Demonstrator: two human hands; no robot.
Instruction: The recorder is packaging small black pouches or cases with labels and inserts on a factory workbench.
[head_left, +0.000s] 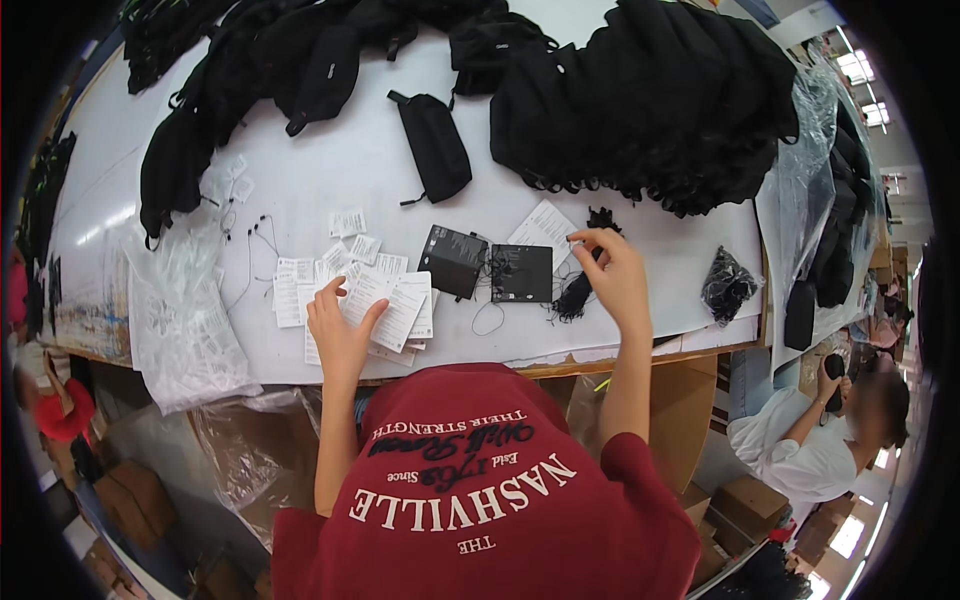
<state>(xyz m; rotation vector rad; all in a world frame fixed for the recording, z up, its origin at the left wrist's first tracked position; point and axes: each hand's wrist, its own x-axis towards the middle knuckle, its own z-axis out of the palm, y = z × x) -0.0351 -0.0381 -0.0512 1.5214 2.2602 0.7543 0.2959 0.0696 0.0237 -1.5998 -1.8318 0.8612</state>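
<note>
Head view: maroon T-shirt (400, 560) of the person takes up the near side, close to the front edge of the white table (320, 170). Cardboard box (135, 500) on the floor, lower left. Co-worker in white top (790, 455) at right with a black item in hand; another person in red top (65, 405) far left. Clear plastic bag (190, 335) with white labels droops over the front edge, left of the cards. Small clear bag of black cords (730, 287) lies on the right. Farther in, single black pouch (436, 147); large pile of black pouches (640, 110) and a looser heap of pouches (325, 75) block the far side.

Front edge runs just below the cards. White tabletop shows between cards and heap, also between right forearm and small bag.

Left hand (340, 335) half open, fingers curled, at the fanned white printed cards (400, 305), mostly to its right; can't tell if it grips one. Right hand (618, 280) raised, thumb and index close together; can't tell if they pinch anything. Black cord bundle (575, 297) just left of its wrist. Two corded black hang tags (522, 274) lie between the hands, left one just beside the cards.
</note>
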